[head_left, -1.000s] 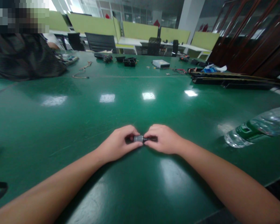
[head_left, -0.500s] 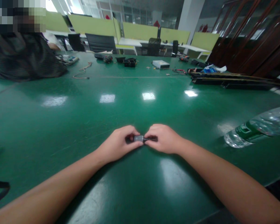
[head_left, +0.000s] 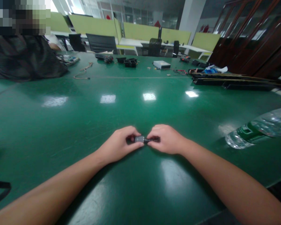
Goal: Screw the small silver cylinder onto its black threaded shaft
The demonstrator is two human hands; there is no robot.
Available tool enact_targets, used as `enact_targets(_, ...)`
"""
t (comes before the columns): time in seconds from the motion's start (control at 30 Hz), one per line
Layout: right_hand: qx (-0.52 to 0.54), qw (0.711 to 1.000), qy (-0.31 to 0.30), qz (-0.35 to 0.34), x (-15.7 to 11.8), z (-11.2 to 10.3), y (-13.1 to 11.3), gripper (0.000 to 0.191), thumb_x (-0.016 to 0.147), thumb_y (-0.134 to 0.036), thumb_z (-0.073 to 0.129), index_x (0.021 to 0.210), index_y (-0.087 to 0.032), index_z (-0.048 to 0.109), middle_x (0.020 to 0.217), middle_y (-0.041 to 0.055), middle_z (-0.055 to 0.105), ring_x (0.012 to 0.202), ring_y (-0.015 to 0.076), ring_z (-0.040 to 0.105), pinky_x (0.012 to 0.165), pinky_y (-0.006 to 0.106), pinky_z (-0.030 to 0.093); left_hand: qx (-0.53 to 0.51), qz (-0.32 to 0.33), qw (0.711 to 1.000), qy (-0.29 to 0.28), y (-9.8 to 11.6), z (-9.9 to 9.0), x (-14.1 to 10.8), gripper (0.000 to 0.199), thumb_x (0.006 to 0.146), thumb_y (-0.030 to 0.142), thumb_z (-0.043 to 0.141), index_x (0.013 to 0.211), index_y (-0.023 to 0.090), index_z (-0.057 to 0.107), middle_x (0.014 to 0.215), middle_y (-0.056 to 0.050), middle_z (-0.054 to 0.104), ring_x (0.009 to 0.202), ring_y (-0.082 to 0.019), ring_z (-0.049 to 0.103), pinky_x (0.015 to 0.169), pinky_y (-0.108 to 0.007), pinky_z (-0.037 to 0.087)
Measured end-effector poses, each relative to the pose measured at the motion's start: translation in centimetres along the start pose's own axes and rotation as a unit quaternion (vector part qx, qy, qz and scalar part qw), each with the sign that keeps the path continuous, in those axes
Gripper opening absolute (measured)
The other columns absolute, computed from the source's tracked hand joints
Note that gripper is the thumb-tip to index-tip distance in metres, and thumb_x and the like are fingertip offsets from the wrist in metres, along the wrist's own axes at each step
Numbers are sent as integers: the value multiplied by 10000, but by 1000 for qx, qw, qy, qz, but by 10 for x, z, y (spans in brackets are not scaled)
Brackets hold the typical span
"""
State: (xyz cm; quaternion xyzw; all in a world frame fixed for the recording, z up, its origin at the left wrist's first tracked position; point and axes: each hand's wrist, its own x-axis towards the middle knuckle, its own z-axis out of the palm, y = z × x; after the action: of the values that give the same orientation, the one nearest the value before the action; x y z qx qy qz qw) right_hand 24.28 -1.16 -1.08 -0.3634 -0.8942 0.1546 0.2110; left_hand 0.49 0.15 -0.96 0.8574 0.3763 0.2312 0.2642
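Observation:
Over the green table (head_left: 121, 200), my two hands meet around one small object. My left hand (head_left: 117, 145) pinches a short grey metal cylinder (head_left: 139, 139) between thumb and fingers; its left end is tucked into the hand. From the cylinder's right end a thin dark ridged rod (head_left: 146, 140) runs rightward. The thumb and fingers of my right hand (head_left: 170, 139) are closed on that rod, whose far end lies within the hand. Whether cylinder and rod are one piece I cannot tell.
A clear plastic bottle (head_left: 255, 131) with a green label lies at the right. A large dark bag (head_left: 25, 59) stands at the far left. Along the back are a cable (head_left: 83, 71), black parts (head_left: 130, 62), a silver box (head_left: 161, 64) and long dark strips (head_left: 227, 80).
My right hand has slid slightly to the right along the dark rod, so more of it shows beside the cylinder. My left hand stays nearly still.

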Motion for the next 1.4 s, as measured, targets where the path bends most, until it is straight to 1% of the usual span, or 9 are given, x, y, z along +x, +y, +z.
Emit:
enact_targets(0.37, 1, 1000, -3, 13, -3, -2, 3, 113, 844, -224, 678, 909, -171, 754, 836, 39, 719, 801, 166, 616, 752, 277, 442, 0, -6, 1000, -7, 0, 0, 0, 242, 861, 412, 715, 935, 185, 672, 842, -8, 650, 745, -163, 613, 682, -271, 476)
enact_targets(0.5, -3, 1000, -3, 21, -5, -4, 4, 106, 828, -227, 689, 892, -173, 754, 807, 30, 705, 769, 158, 602, 733, 274, 435, -4, -10, 1000, -7, 0, -1, 0, 244, 848, 406, 727, 929, 182, 673, 839, -10, 648, 751, -165, 612, 687, -273, 478)
enact_targets(0.8, -5, 998, -37, 48, -8, -13, 4, 107, 817, -230, 698, 883, -174, 760, 819, 30, 708, 770, 152, 609, 740, 273, 435, -4, -8, 1000, -9, -1, 0, 0, 227, 849, 393, 730, 932, 189, 676, 844, -3, 649, 755, -161, 616, 691, -271, 481)
enact_targets(1.03, -5, 997, -47, 55, -9, -18, 4, 110, 815, -227, 693, 882, -171, 760, 828, 33, 711, 768, 145, 615, 731, 262, 444, -4, -7, 1000, -9, 0, 0, 0, 232, 845, 394, 734, 943, 190, 679, 854, -4, 656, 759, -160, 622, 691, -269, 491)
enact_targets(1.23, -12, 995, -69, 70, -12, -28, 8, 103, 797, -220, 696, 863, -174, 761, 824, 28, 719, 759, 140, 619, 707, 254, 446, -4, -2, 1000, -6, -1, 0, 0, 225, 846, 393, 735, 947, 198, 683, 842, 1, 662, 750, -159, 628, 684, -268, 494)
enact_targets(1.4, -6, 989, -85, 118, -17, -40, 13, 115, 775, -204, 696, 863, -178, 767, 795, 21, 729, 715, 134, 628, 663, 248, 442, -8, 0, 1000, -6, -1, 0, 0, 225, 845, 397, 736, 938, 199, 683, 846, -2, 667, 753, -160, 632, 690, -268, 500)
